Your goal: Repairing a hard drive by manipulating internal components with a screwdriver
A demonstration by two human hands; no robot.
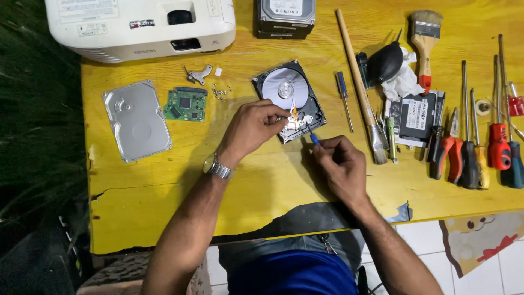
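One opened hard drive [289, 101] under two hands: left hand [252, 128], right hand [338, 164].

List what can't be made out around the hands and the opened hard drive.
1. Head view: the left hand covers the near left corner of the open hard drive.
2. The right hand hides most of the small blue screwdriver.
3. The screwdriver's tip contact is too small to tell.
4. The loose screws are too small to count.
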